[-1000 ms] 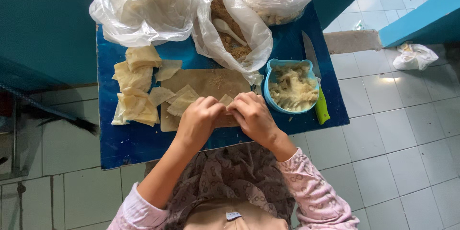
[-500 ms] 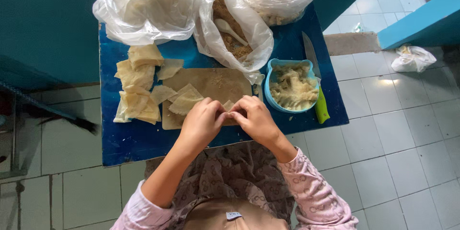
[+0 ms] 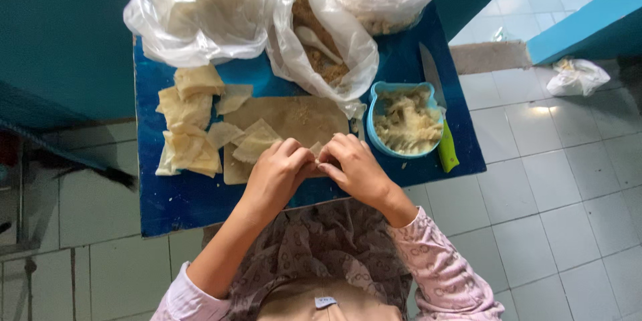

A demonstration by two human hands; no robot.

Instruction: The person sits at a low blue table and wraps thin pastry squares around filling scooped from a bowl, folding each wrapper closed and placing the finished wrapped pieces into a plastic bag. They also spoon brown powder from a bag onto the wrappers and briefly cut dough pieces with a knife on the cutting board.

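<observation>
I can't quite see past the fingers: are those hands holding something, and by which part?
Yes. Both the left hand and the right hand pinch a small pale wrapper piece between their fingertips, gripping its edges; most of it is hidden.

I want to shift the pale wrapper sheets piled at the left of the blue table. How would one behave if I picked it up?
The wrapper sheets look thin and creased, with curled corners, so one would probably flop and fold. Likely very light. They overlap loosely in the pile, so neighbours may drag along, and the thin edges could tear.
</observation>
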